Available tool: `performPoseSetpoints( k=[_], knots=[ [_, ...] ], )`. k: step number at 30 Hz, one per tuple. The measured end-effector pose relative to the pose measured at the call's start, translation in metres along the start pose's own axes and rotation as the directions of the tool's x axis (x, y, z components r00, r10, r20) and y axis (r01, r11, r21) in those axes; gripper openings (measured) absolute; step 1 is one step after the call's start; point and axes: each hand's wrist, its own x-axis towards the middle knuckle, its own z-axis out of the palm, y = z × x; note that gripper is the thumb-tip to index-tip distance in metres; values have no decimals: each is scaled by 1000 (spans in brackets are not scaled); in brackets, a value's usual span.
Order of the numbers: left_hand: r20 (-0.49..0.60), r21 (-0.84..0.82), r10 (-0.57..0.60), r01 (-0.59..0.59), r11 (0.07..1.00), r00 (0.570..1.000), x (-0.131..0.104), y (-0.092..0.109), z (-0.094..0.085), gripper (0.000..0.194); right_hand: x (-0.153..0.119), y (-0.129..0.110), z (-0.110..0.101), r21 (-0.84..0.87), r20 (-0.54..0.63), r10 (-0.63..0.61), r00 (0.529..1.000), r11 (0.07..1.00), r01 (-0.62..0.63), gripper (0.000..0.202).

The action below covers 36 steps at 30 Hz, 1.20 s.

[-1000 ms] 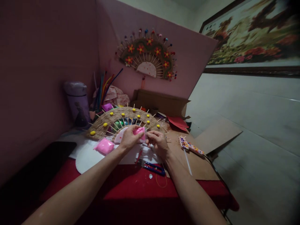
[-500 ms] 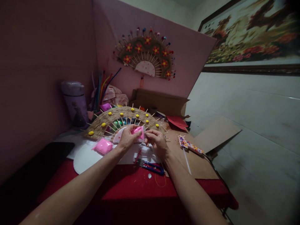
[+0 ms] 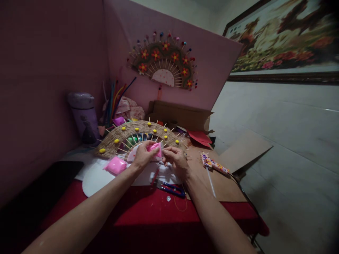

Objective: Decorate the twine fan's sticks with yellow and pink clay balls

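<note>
Head view: I see the left hand (image 3: 143, 155) gripping a pink packet (image 3: 156, 149), thumb on top, in front of the woven arch (image 3: 109, 141). Right hand (image 3: 176, 160) is just beside the packet's right edge, thumb and forefinger pinched together. From my end I can't tell if plastic is caught between them.

Arch has yellow dots (image 3: 123, 128) on its band, thin sticks poking out, and a pale spotted half-round base (image 3: 130, 155) partly behind the left hand. Second pink packet (image 3: 116, 165) lies left of the left hand, near the white disc (image 3: 95, 181).

Blue-handled cutters (image 3: 173, 190) sit below the hands, small clear gem (image 3: 168, 199) and thin loop (image 3: 180, 204) near them on the red cloth (image 3: 143, 208). Patterned glue gun (image 3: 209, 162) is on the brown cardboard (image 3: 225, 187), to the right. Red paper (image 3: 200, 137) lies behind that. Purple bottle (image 3: 84, 118) stands at back left, by the colored stems (image 3: 113, 102). Flowered arch (image 3: 164, 47) hangs on the pink panel (image 3: 212, 63).
</note>
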Motion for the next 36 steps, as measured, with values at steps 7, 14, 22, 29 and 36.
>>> performPoseSetpoints(
  k=[7,14,22,29,36],
  knots=[
    [-24,116,112,-108,987,993,-1,1,-1,21,-3,-2,2,-49,1,3,1000,999,-3,18],
    [-38,256,277,-259,931,960,-6,9,1,14,-4,0,2,-173,43,-48,998,983,55,17],
    [-334,267,377,-297,917,864,12,16,-24,20,-1,2,2,-208,13,-134,991,969,133,16],
    [-278,361,414,-305,881,867,6,19,-24,15,0,1,2,-254,-32,-167,985,955,154,15],
    [85,282,319,-329,901,944,-19,17,10,27,-6,4,3,-664,73,-579,812,579,473,7]
  ],
)
